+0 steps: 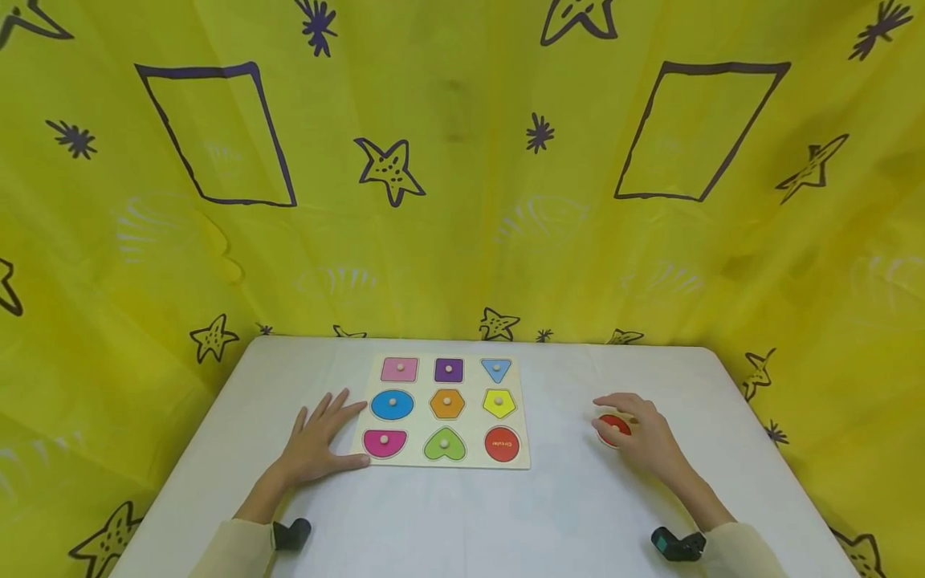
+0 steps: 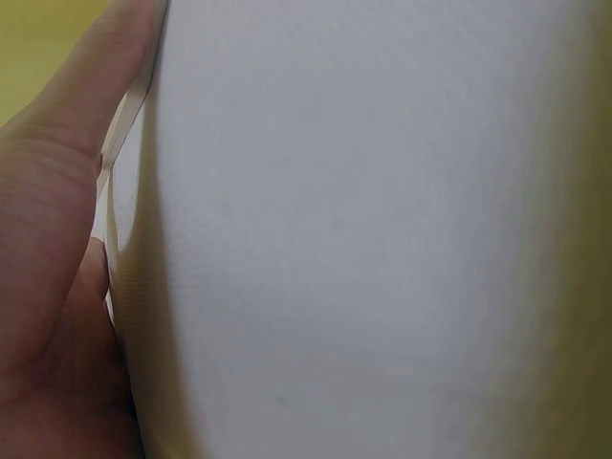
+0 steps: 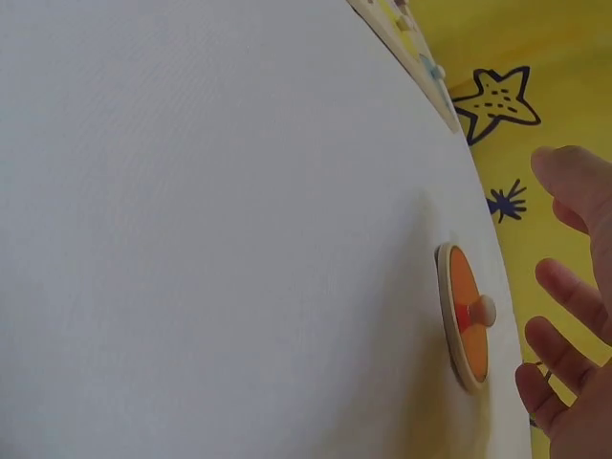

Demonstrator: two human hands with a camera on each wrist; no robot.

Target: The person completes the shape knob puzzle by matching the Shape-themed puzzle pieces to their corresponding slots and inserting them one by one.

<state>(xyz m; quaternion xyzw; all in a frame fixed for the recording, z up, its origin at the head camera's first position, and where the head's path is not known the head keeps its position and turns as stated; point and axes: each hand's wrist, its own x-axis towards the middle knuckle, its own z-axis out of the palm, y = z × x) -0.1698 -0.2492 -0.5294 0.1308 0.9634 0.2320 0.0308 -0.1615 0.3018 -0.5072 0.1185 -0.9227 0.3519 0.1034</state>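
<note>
A wooden shape puzzle board (image 1: 470,464) lies mid-table, with knobbed pieces in several slots. Its lower right slot (image 1: 502,444) shows a flat red circle with print and no knob. My left hand (image 1: 321,437) lies flat on the table against the board's left edge, its thumb at the lower left corner; the left wrist view shows the hand (image 2: 48,239) beside the board's thin edge (image 2: 120,143). A red round piece (image 1: 613,427) with a knob lies on the table to the right. My right hand (image 1: 643,433) hovers over it with its fingers (image 3: 564,287) spread, clear of the piece (image 3: 466,320).
The white table (image 1: 506,522) is enclosed by yellow cloth (image 1: 462,201) printed with stars and squares behind and on both sides. Black wrist cameras (image 1: 292,534) sit on both forearms. The board's far end (image 3: 402,29) shows at the top of the right wrist view.
</note>
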